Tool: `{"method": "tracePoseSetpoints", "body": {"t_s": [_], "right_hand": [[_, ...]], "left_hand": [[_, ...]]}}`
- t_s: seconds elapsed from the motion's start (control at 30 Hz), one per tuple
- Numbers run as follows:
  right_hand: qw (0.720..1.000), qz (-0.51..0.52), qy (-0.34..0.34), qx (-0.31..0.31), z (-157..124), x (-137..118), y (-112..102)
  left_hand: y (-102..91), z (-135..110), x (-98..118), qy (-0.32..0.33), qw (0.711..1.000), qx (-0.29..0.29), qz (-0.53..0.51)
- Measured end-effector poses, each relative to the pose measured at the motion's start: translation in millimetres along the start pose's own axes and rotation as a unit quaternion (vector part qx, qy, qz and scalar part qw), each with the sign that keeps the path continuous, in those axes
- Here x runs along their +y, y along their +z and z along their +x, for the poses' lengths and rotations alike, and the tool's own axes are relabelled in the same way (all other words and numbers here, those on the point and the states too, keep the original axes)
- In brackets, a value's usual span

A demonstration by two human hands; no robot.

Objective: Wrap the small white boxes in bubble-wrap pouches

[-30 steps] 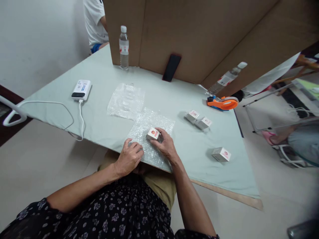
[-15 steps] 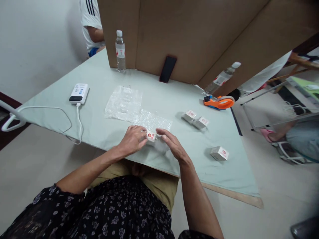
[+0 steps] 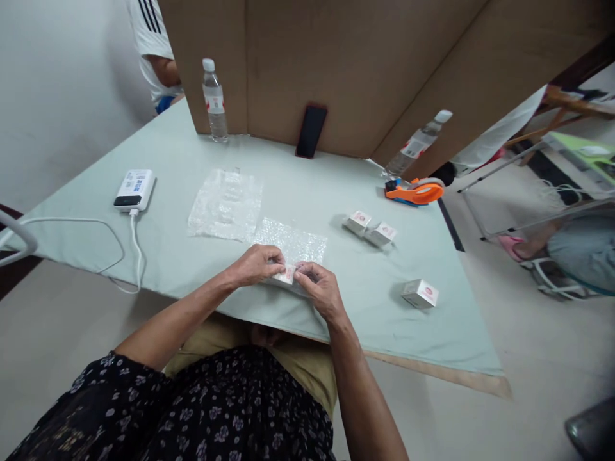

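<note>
A small white box (image 3: pixel 287 274) with red print lies on a sheet of bubble wrap (image 3: pixel 294 242) near the table's front edge. At its left end, my left hand (image 3: pixel 261 264) is closed with fingers and thumb on the box. My right hand (image 3: pixel 318 286) is closed at the other end, pinching the clear wrap beside the box. Fingers cover parts of the box and the wrap's near portion. Another piece of bubble wrap (image 3: pixel 225 205) lies flat to the left, partly against the first sheet.
To the right are two small boxes (image 3: pixel 382 234) side by side and a single box (image 3: pixel 420 294). An orange tape dispenser (image 3: pixel 418 191), two water bottles (image 3: pixel 214 105) and a phone (image 3: pixel 311 131) stand along a cardboard screen (image 3: pixel 307 57). A cabled power bank (image 3: pixel 135 190) lies left; a person (image 3: pixel 156 51) is behind.
Both hands have closed in on the box and wrap; my right fingers, raised and apart before, now pinch beside the box. The whole view has shifted slightly.
</note>
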State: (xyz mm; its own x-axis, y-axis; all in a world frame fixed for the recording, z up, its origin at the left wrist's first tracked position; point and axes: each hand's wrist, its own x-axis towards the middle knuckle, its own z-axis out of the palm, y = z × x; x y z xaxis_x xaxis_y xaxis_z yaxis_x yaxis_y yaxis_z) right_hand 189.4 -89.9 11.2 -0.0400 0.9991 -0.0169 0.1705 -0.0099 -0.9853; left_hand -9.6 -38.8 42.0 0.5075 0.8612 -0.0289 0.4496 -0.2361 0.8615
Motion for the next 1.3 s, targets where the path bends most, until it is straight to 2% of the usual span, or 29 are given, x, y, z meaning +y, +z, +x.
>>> {"method": "tracePoseSetpoints", "body": {"t_s": [0.17,0.23,0.3,0.37,0.4,0.5,0.57,0.67,0.8,0.9,0.97,1.13,1.2,1.3], "right_hand": [[1.000,-0.022,-0.010,0.002,-16,4,-11],[0.994,-0.096,-0.038,0.046,-24,-2,-13],[0.965,-0.208,-0.101,0.124,-32,-14,-12],[0.924,-0.307,-0.173,0.152,-41,-27,-7],[0.908,-0.345,-0.201,0.130,-43,-31,-3],[0.874,-0.423,-0.238,0.010,-45,-35,8],[0.860,-0.449,-0.242,-0.024,-41,-30,13],[0.847,-0.471,-0.245,-0.034,-35,-25,13],[0.815,-0.521,-0.242,-0.070,-29,-32,10],[0.792,-0.552,-0.248,-0.086,-23,-39,10],[0.782,-0.560,-0.256,-0.096,-20,-42,10],[0.765,-0.576,-0.263,-0.113,-17,-45,11],[0.756,-0.585,-0.269,-0.115,-16,-45,11],[0.745,-0.595,-0.279,-0.115,-14,-46,12]], "left_hand": [[11.4,-2,6,-0.011,1.000,-0.020,-0.001],[11.3,0,7,-0.020,0.999,-0.034,0.005],[9.7,3,8,-0.027,0.998,-0.056,0.002],[8.2,7,8,-0.031,0.997,-0.073,-0.003],[7.9,8,8,-0.032,0.997,-0.075,-0.004],[6.7,8,8,-0.032,0.997,-0.073,0.000],[3.2,5,6,-0.029,0.998,-0.056,0.006],[-8.0,-7,-1,-0.041,0.999,-0.012,0.010],[-20.7,-29,-11,-0.105,0.993,0.047,0.038],[-21.2,-45,-16,-0.165,0.975,0.122,0.083],[-19.7,-54,-15,-0.204,0.961,0.150,0.108],[-17.5,-63,-10,-0.249,0.948,0.139,0.137],[-15.5,-59,-10,-0.266,0.950,0.127,0.105],[-10.2,-50,-14,-0.298,0.949,0.107,0.002]]}}
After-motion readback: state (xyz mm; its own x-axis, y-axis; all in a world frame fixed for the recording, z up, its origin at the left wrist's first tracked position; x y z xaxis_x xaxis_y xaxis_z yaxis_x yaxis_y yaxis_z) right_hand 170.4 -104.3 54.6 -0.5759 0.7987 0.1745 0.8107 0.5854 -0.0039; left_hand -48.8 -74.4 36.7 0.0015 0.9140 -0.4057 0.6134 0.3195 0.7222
